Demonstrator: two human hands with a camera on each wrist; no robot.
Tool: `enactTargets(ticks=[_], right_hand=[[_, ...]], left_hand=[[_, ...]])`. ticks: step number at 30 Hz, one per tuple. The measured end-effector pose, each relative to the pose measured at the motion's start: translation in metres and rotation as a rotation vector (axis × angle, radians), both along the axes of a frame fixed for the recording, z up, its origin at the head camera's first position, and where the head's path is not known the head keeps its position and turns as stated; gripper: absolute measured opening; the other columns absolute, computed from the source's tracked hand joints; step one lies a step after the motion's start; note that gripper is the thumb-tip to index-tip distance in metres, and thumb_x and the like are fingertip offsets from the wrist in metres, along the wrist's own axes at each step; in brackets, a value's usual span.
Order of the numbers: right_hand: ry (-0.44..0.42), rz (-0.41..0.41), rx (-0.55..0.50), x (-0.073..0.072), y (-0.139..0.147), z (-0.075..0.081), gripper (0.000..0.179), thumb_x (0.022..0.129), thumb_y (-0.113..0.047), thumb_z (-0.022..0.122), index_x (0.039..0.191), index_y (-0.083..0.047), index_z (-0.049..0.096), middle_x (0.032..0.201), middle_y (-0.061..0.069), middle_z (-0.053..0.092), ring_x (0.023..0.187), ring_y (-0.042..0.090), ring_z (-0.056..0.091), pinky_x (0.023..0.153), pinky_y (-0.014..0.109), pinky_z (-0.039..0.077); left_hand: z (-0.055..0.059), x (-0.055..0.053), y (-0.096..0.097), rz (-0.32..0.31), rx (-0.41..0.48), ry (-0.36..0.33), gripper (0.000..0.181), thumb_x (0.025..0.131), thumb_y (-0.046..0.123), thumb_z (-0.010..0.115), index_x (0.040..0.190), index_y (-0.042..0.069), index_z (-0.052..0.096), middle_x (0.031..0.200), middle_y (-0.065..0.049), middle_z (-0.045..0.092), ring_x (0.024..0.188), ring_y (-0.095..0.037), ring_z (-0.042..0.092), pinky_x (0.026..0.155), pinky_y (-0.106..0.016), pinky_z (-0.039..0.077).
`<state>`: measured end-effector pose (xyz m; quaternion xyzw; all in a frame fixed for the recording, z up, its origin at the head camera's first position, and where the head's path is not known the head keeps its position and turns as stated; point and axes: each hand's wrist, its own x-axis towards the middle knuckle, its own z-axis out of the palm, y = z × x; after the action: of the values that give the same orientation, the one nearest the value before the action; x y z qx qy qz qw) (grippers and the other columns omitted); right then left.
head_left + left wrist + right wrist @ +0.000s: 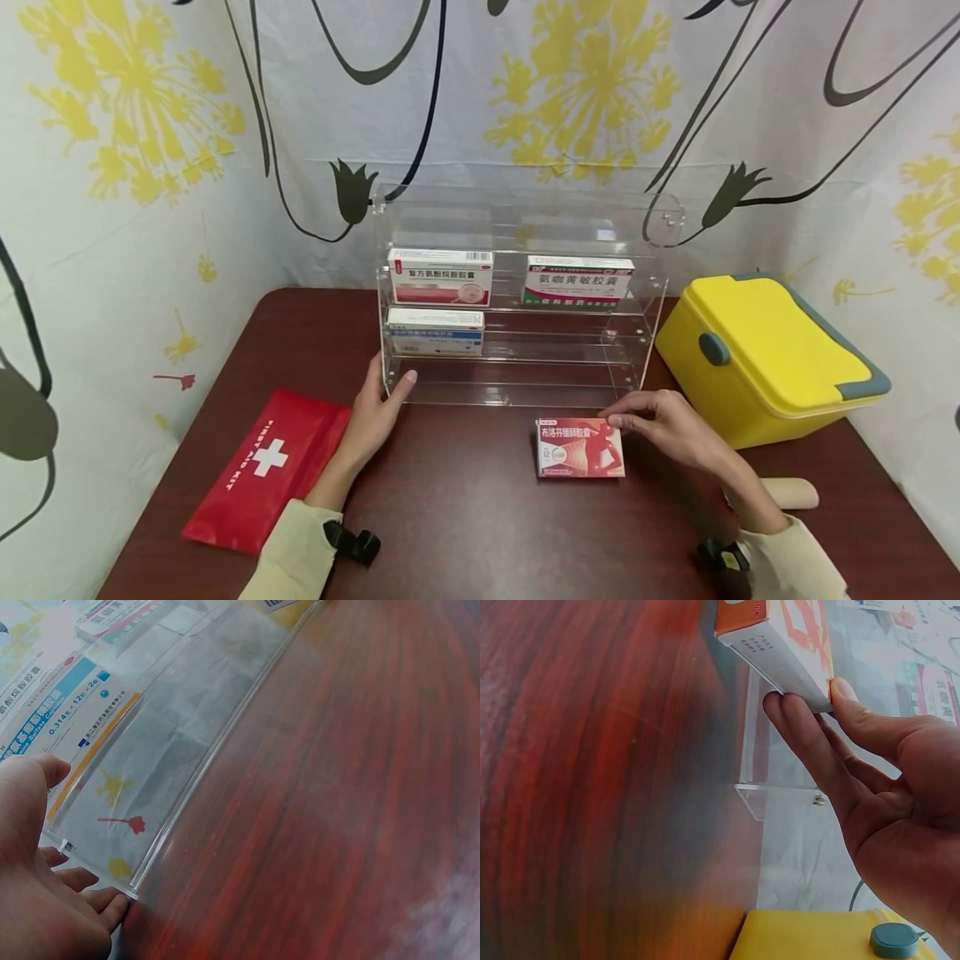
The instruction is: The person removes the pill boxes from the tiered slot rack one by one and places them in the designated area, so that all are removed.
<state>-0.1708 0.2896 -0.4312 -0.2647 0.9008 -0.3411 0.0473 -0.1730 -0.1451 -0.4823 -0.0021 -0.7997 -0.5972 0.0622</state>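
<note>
My right hand (671, 429) pinches a red and white medicine box (581, 450) by its right end, thumb on the printed front. In the right wrist view the fingers (802, 724) lie along the white side of the box, over the wood. My left hand (375, 417) grips the lower left side of a clear acrylic rack (525, 393), thumb inside and the other fingers outside the panel. On the rack's middle tier, just above that thumb, sits a blue and white medicine box (435, 337). Higher up stand a red and white box (441, 279) and a green and pink box (577, 283).
A red first aid pouch (262, 475) lies left of the left forearm. To the right stands a yellow lidded case (757, 358) with a grey handle. A beige cylinder (791, 493) lies partly behind the right wrist. A patterned cloth (465, 108) hangs behind the dark table.
</note>
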Motion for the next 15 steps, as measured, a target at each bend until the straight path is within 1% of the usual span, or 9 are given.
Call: enactTargets(ticks=[3, 9, 12, 15], right_hand=[[-0.008, -0.005, 0.002, -0.001, 0.000, -0.002, 0.015, 0.089, -0.013, 0.073, 0.103, -0.015, 0.077, 0.094, -0.011, 0.071, 0.079, 0.010, 0.063, 0.070, 0.027, 0.054], [0.024, -0.028, 0.013, -0.002, -0.003, -0.007, 0.014, 0.087, -0.009, 0.075, 0.100, -0.012, 0.078, 0.091, -0.007, 0.072, 0.074, 0.010, 0.064, 0.066, 0.026, 0.055], [0.014, -0.045, 0.019, -0.002, -0.005, -0.010, 0.012, 0.087, -0.009, 0.074, 0.099, -0.011, 0.078, 0.089, -0.005, 0.072, 0.069, 0.012, 0.064, 0.063, 0.025, 0.055], [0.006, -0.062, 0.043, -0.002, -0.006, -0.011, 0.011, 0.087, -0.011, 0.074, 0.098, -0.011, 0.078, 0.086, -0.006, 0.071, 0.066, 0.011, 0.063, 0.060, 0.024, 0.053]], left_hand=[[0.000, 0.000, 0.000, -0.001, 0.000, -0.001, 0.070, 0.095, 0.047, 0.061, 0.153, 0.027, 0.028, 0.149, -0.008, 0.042, 0.137, -0.022, 0.037, 0.110, -0.046, 0.030], [0.000, 0.000, 0.000, 0.001, 0.001, -0.005, 0.070, 0.095, 0.048, 0.061, 0.153, 0.028, 0.028, 0.149, -0.008, 0.042, 0.136, -0.022, 0.037, 0.109, -0.045, 0.031], [-0.001, 0.000, 0.000, 0.003, -0.001, -0.008, 0.070, 0.095, 0.048, 0.061, 0.153, 0.028, 0.028, 0.149, -0.009, 0.043, 0.136, -0.022, 0.038, 0.109, -0.045, 0.032], [-0.001, -0.001, 0.000, 0.001, 0.000, -0.009, 0.070, 0.095, 0.048, 0.061, 0.153, 0.028, 0.028, 0.148, -0.009, 0.043, 0.135, -0.022, 0.039, 0.108, -0.046, 0.033]])
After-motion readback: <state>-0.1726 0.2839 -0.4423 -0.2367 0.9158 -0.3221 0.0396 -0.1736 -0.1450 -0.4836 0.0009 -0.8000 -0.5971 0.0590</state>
